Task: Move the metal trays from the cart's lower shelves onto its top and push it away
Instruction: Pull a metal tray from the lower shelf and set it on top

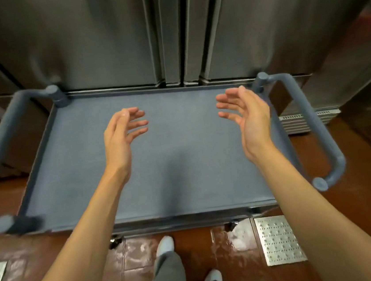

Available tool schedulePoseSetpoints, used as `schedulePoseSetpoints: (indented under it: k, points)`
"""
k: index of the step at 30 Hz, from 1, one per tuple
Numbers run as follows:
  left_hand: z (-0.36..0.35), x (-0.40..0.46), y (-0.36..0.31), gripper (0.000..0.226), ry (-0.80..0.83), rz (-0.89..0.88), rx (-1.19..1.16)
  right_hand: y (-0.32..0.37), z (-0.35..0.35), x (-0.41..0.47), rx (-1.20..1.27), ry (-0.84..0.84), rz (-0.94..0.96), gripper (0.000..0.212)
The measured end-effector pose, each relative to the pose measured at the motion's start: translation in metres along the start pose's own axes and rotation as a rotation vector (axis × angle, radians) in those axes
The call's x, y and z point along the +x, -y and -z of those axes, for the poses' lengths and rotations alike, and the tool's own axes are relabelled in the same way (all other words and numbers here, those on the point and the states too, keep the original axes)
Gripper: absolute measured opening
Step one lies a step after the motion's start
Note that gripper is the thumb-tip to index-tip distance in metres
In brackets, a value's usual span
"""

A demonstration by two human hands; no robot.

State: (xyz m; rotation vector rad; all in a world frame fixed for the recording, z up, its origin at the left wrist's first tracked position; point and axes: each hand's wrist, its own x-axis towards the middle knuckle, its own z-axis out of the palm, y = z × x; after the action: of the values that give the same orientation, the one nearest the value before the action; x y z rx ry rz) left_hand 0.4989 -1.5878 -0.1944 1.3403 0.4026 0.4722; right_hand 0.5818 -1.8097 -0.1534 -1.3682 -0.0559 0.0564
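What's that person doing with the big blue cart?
A person stands at a grey-blue cart parked against steel fridge doors. Both hands are open and empty above the cart's top, the left hand and right hand with palms facing each other and no grip on anything. The top holds no metal trays yet, and the lower shelves are hidden from this view. Neither side handle is being touched.
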Motion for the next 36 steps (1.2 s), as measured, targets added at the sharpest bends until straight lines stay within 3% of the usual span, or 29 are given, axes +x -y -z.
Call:
schedulePoseSetpoints:
  k: [6,12,28,36]
  points:
    - [0.036,-0.074,0.019,0.03,-0.198,0.094,0.063,-0.026,-0.002,-0.031,0.037,0.13,-0.158,0.025]
    - [0.055,-0.1,0.027,0.031,-0.265,0.121,0.104,-0.048,-0.006,-0.052,0.019,0.197,-0.212,0.025]
    - [0.126,-0.132,0.103,0.042,-0.139,0.281,0.032,-0.159,-0.052,-0.143,-0.07,0.245,-0.257,0.026]
    - [0.155,-0.165,0.154,0.043,-0.087,0.313,0.11,-0.223,-0.058,-0.19,-0.222,0.459,-0.294,0.026]
